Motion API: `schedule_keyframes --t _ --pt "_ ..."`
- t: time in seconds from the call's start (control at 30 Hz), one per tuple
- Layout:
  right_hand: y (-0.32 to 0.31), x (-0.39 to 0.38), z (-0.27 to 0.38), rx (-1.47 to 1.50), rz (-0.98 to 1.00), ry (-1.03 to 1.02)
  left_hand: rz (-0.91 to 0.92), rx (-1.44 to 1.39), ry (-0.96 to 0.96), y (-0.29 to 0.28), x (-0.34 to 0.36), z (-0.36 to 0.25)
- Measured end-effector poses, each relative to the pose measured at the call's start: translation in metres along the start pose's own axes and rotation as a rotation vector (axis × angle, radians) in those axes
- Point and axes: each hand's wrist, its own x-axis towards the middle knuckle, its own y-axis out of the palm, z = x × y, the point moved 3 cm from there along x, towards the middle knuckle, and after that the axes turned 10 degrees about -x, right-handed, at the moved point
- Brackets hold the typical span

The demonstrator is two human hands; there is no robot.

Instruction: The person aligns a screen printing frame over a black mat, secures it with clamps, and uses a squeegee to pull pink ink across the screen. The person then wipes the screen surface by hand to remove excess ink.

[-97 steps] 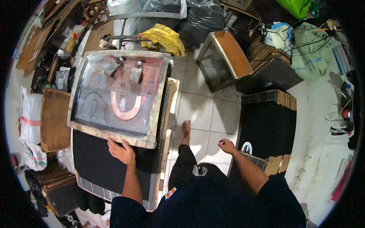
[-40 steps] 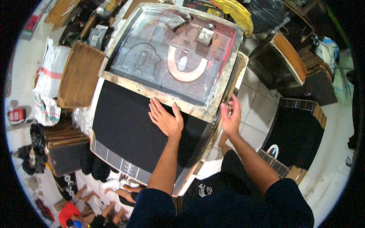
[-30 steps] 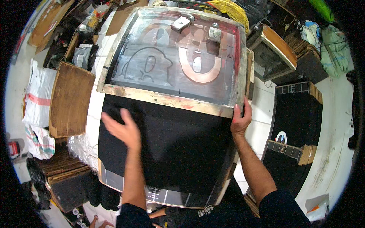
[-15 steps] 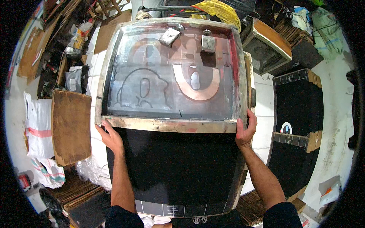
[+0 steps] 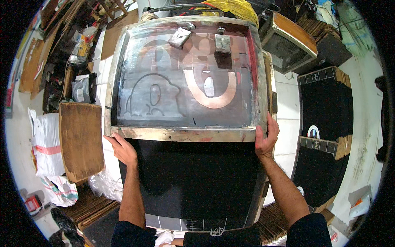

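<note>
Wooden-framed rectangular screen with a greyish translucent mesh lies across the far part of a black cloth-covered surface on the bench, straight in front of the person; whether its near edge touches the black surface or sits slightly above it, I cannot tell. The person's two bare hands are at its near corners. The left hand is partly closed, holding the left corner between thumb and extended fingers. The right hand is curved around the right corner, its thumb on the near side and its fingers along the outer side; how firmly either one presses is not clear.

On the mesh, a dark rounded outline shows at left and a copper-pink U-shaped band at right. Near the far edge are two small silvery metal blocks, one tilted and one nearly straight. Along the black surface's near edge runs a dark grey strip with white lines.

To the left stands a worn brown wooden board, just beside a white sack with a red stripe. Well to the right is a stack of black-faced panels with brown edges. Crumpled yellow sheeting lies beyond the frame.
</note>
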Motion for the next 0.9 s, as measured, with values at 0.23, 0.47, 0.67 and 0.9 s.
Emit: schedule_keyframes --t 0.23,0.47,0.67,0.9 --pt "0.0 -0.011 0.012 0.08 0.02 0.11 -0.013 0.037 0.007 0.001 -0.002 -0.002" --pt "0.003 -0.017 0.019 -0.007 -0.027 0.073 -0.098 0.097 0.103 0.003 0.0 -0.003" --pt "0.004 -0.019 0.016 0.007 -0.036 0.042 -0.068 0.106 0.05 0.005 0.003 0.001" --pt "0.004 -0.018 0.016 -0.035 -0.054 0.016 -0.086 0.074 0.09 0.003 -0.003 -0.008"
